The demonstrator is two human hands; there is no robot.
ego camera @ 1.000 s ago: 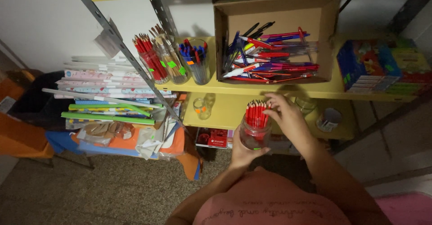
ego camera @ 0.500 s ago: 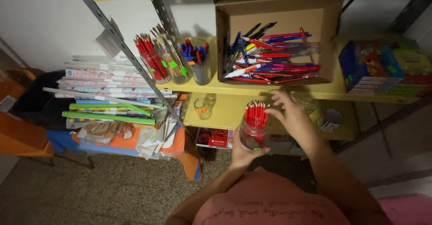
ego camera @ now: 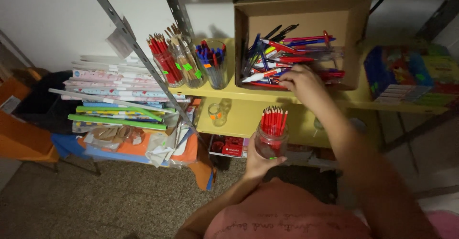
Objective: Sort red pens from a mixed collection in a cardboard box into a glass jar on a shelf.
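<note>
- My left hand (ego camera: pixel 258 160) is closest to me. It is wrapped around the small clear glass jar of red pencils (ego camera: pixel 271 136) and holds it from below, out in the air in front of the lower yellow shelf (ego camera: pixel 239 119).
- I think the jar could tip. I hold it with one hand only, and the pencils stand tall and loose with their points up. If I look away and my wrist leans, they could slide out and fall on the floor.
- From my left hand, the jar sits right on top, at 12 o'clock.
- Farther away, my right hand (ego camera: pixel 299 82) reaches into the open brown cardboard box of loose pens and pencils (ego camera: pixel 296 43). My fingers are bent down onto the pile. I cannot tell if they have hold of one.
- From the jar, that box is at 1 o'clock, well apart.
- I think my arm could push the heap, so pens roll off the box's low front edge.
</note>
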